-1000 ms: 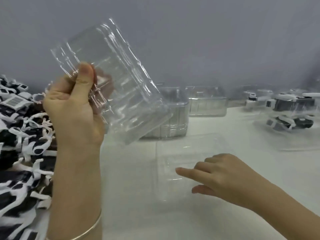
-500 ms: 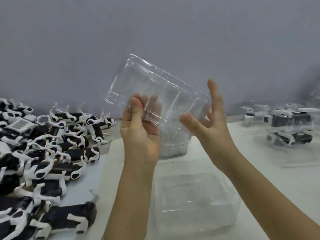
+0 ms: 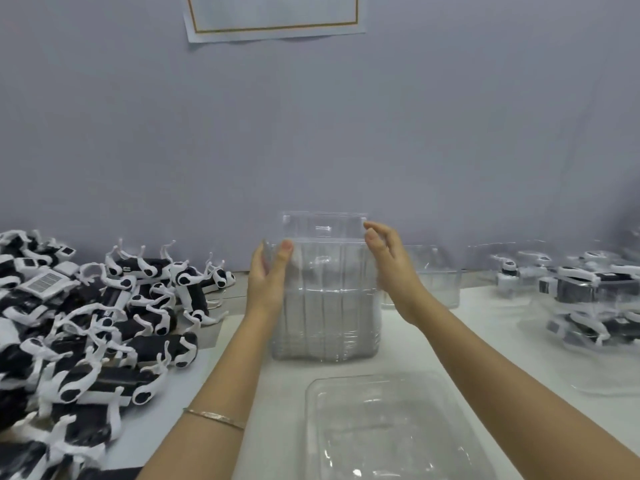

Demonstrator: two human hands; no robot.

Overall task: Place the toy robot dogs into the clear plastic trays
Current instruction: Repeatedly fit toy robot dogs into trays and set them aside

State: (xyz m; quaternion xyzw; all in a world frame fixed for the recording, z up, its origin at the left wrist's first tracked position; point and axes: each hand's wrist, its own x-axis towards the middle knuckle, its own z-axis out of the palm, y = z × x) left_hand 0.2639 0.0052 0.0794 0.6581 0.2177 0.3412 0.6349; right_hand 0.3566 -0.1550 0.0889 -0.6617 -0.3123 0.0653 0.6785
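Observation:
A tall stack of clear plastic trays (image 3: 325, 320) stands in the middle of the white table. Its top tray (image 3: 323, 227) sits raised above the rest. My left hand (image 3: 268, 275) pinches the top tray's left edge between thumb and fingers. My right hand (image 3: 388, 258) is at the tray's right edge with fingers spread, holding nothing. One empty clear tray (image 3: 384, 431) lies open side up on the table in front of the stack, between my forearms. A big pile of black-and-white toy robot dogs (image 3: 104, 323) covers the table's left side.
Trays holding robot dogs (image 3: 595, 299) sit at the right. Another short stack of clear trays (image 3: 438, 285) stands behind my right hand. A grey wall (image 3: 311, 133) with a paper sheet (image 3: 273, 15) closes off the back of the table.
The clear tray that my left hand held high in the air has come down onto the stack. My right hand rose from the table to the tray's right edge.

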